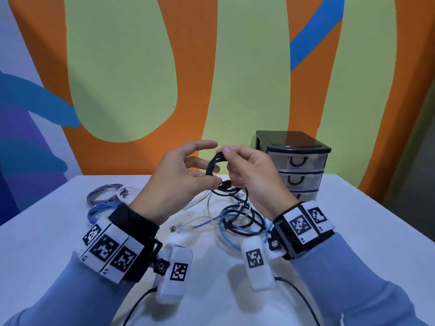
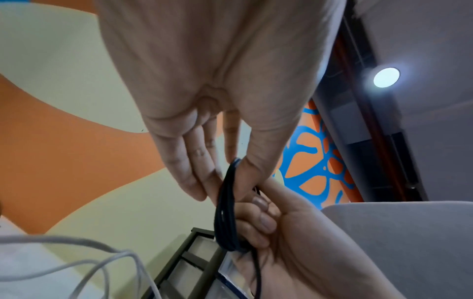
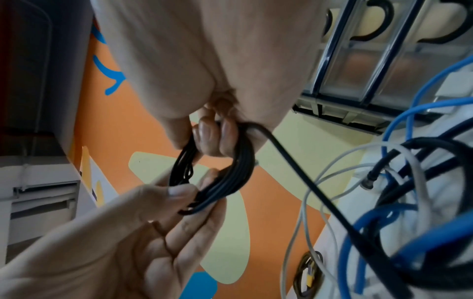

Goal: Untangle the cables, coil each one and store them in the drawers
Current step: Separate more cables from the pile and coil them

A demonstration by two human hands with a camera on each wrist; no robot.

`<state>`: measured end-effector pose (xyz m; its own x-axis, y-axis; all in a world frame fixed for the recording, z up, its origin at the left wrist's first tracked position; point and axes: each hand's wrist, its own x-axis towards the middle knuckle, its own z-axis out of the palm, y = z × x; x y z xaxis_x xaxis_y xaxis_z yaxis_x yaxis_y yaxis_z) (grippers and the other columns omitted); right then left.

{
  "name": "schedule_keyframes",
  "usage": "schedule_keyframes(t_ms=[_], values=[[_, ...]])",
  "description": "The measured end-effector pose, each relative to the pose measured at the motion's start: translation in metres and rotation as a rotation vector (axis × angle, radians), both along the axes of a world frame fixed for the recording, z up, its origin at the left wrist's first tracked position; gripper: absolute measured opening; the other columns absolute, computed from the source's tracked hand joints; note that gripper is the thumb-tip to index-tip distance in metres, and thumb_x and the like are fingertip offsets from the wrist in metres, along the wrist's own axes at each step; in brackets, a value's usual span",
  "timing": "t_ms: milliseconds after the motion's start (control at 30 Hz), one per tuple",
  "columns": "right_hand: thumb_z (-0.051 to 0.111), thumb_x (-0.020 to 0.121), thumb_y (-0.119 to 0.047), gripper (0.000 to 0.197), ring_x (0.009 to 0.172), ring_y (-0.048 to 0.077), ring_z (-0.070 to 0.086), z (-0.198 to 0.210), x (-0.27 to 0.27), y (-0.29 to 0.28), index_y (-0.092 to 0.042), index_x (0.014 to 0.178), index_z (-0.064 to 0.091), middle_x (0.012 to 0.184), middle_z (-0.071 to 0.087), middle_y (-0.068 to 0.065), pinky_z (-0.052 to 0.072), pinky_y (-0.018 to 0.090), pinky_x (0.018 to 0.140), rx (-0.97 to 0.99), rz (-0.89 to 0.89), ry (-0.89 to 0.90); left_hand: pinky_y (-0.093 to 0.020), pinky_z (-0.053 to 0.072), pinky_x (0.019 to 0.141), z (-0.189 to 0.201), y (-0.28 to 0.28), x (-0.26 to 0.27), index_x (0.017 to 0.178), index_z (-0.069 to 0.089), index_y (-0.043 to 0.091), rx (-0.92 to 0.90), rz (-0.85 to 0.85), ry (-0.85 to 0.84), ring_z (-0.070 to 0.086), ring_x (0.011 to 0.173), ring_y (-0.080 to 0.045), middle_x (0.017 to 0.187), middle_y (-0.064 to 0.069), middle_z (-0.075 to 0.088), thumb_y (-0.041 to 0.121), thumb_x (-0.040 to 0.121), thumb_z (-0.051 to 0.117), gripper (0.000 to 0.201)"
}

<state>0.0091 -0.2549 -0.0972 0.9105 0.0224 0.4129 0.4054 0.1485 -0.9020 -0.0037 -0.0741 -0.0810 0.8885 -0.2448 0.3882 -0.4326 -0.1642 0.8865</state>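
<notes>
A black cable coil (image 1: 213, 165) is held in the air over the table between both hands. My right hand (image 1: 237, 168) grips its top with curled fingers (image 3: 212, 137). My left hand (image 1: 200, 172) pinches the lower part of the coil (image 3: 230, 178) between thumb and fingers, the other fingers (image 2: 184, 161) nearly straight. The cable's free tail (image 3: 320, 192) runs down into a tangle of black, blue and white cables (image 1: 237, 220) on the white table (image 1: 353, 220). A small black three-drawer unit (image 1: 297, 165) stands behind my right hand, its drawers closed.
Coiled grey (image 1: 103, 195), white (image 1: 124, 191) and blue (image 1: 98, 209) cables lie at the table's left. A loose plug end (image 1: 173, 228) lies near the middle. A painted wall rises right behind the table. Camera leads trail off the near edge.
</notes>
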Motion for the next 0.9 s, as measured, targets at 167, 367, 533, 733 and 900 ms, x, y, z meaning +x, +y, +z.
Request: schedule_keyframes(t_ms=[167, 367, 533, 733, 900], values=[[0.056, 0.108, -0.019, 0.022, 0.05, 0.01, 0.023, 0.0, 0.001, 0.005, -0.002, 0.11, 0.069, 0.055, 0.033, -0.01, 0.018, 0.024, 0.051, 0.073, -0.053, 0.016, -0.037, 0.048, 0.069, -0.004, 0.003, 0.005, 0.119, 0.054, 0.033, 0.101, 0.134, -0.125, 0.079, 0.079, -0.018, 0.117, 0.004, 0.069, 0.014, 0.084, 0.087, 0.052], [0.053, 0.11, -0.018, 0.027, 0.062, 0.018, 0.017, -0.003, 0.0, 0.011, -0.001, 0.118, 0.071, 0.065, 0.022, -0.003, 0.015, 0.031, 0.058, 0.058, -0.012, -0.043, -0.045, 0.059, 0.071, -0.008, -0.005, 0.005, 0.082, 0.064, 0.028, 0.232, 0.431, -0.271, 0.071, 0.066, -0.017, 0.063, 0.01, 0.071, 0.025, 0.08, 0.077, 0.013], [0.054, 0.109, -0.032, 0.037, 0.058, 0.017, 0.033, -0.007, 0.004, 0.011, -0.017, 0.079, 0.07, 0.074, 0.04, 0.007, 0.026, 0.035, 0.06, -0.128, -0.178, -0.045, -0.053, 0.063, 0.077, -0.009, -0.002, 0.008, 0.08, 0.073, 0.021, 0.052, 0.322, -0.206, 0.077, 0.07, -0.023, 0.066, 0.001, 0.076, 0.015, 0.084, 0.082, 0.012], [0.041, 0.114, -0.03, 0.038, 0.05, 0.01, 0.034, -0.005, 0.004, 0.007, -0.015, 0.08, 0.051, 0.068, 0.051, 0.001, 0.028, 0.022, 0.051, -0.037, -0.093, 0.099, -0.054, 0.064, 0.085, -0.01, -0.002, 0.012, 0.094, 0.076, 0.015, -0.024, 0.2, -0.148, 0.079, 0.076, -0.027, 0.076, -0.006, 0.079, 0.01, 0.089, 0.084, 0.011], [0.04, 0.114, -0.03, 0.037, 0.053, 0.01, 0.027, -0.002, 0.001, 0.008, -0.017, 0.08, 0.046, 0.066, 0.036, -0.004, 0.02, 0.024, 0.052, 0.025, -0.05, 0.125, -0.055, 0.062, 0.089, -0.012, 0.001, 0.013, 0.092, 0.079, 0.022, 0.124, 0.15, -0.053, 0.077, 0.082, -0.023, 0.082, 0.001, 0.08, 0.025, 0.085, 0.086, 0.01]])
